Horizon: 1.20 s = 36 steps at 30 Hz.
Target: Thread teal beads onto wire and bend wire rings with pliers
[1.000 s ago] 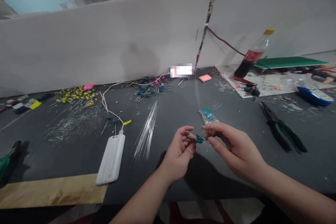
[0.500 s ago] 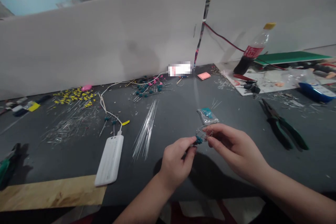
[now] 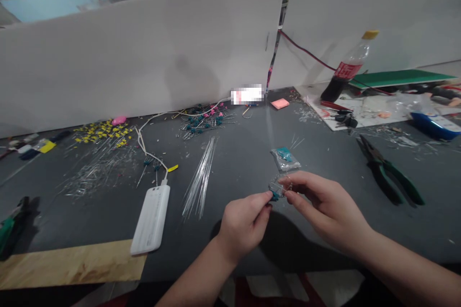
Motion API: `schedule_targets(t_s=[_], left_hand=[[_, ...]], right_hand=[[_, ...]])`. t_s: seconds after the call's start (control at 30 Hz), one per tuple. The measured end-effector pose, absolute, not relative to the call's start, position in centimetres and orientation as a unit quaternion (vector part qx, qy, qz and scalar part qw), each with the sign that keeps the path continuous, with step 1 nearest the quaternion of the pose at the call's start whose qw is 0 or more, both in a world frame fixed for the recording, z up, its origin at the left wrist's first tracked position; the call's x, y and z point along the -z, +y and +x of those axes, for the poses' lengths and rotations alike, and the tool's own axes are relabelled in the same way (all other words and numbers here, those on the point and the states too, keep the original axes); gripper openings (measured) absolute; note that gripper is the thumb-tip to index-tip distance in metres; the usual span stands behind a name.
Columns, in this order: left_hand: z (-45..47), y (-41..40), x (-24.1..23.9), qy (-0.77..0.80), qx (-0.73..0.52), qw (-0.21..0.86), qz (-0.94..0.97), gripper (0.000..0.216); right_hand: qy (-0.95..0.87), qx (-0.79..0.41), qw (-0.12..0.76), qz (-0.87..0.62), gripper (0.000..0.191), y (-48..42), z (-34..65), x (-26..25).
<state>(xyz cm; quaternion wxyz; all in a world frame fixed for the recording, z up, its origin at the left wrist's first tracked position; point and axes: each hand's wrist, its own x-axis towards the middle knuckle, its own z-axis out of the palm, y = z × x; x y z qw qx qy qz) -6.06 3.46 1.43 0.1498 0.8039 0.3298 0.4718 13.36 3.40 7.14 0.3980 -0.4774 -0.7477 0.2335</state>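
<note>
Between my hands is a small wire piece (image 3: 277, 186) with loops of thin bent wire and a teal lump at its lower end. My left hand (image 3: 247, 218) pinches the teal end between thumb and forefinger. My right hand (image 3: 320, 201) grips the looped wire at its right side with thumb and fingertips. The fingers partly hide the piece. Just beyond my hands lies a clear plastic bag (image 3: 286, 159) with teal material in it. Left of my hands, a bundle of straight wires (image 3: 200, 177) lies on the dark table.
Pliers (image 3: 391, 170) lie at the right, and another green-handled tool (image 3: 14, 223) at the far left. A white power bank (image 3: 150, 220) sits left with its cable. Behind are yellow-tipped wire pieces (image 3: 103, 132), teal wire pieces (image 3: 196, 127) and a cola bottle (image 3: 345, 72).
Both hands have shifted very slightly, and the wire piece has turned a little between them. The teal end sits a bit lower. Things on the table have not moved.
</note>
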Motion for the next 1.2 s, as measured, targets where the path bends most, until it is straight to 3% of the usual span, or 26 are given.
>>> schedule_targets(t_s=[0.47, 0.57, 0.73, 0.83, 1.0, 1.2], left_hand=[[-6.2, 3.4, -1.6, 0.326, -0.442, 0.097, 0.830, 0.040], [-6.0, 3.2, -1.5, 0.362, -0.472, 0.182, 0.783, 0.039], [-5.8, 3.6, -2.0, 0.363, -0.465, 0.564, 0.578, 0.054], [-5.8, 4.1, -2.4, 0.343, -0.431, 0.698, 0.459, 0.046], [-5.6, 4.2, -2.5, 0.450, -0.381, 0.688, 0.422, 0.035], [-5.3, 4.1, -2.3, 0.462, -0.394, 0.667, 0.431, 0.034]], right_hand=[[-0.764, -0.219, 0.386, -0.469, 0.014, 3.6, 13.2, -7.1], [-0.748, -0.238, 0.389, -0.482, 0.014, 3.8, 13.3, -6.9], [-0.738, -0.269, 0.383, -0.485, 0.014, 4.4, 13.5, -6.3], [-0.747, -0.284, 0.367, -0.476, 0.016, 4.9, 13.6, -5.8], [-0.751, -0.324, 0.339, -0.465, 0.021, 5.3, 13.5, -5.2], [-0.738, -0.369, 0.315, -0.469, 0.023, 5.6, 13.9, -4.6]])
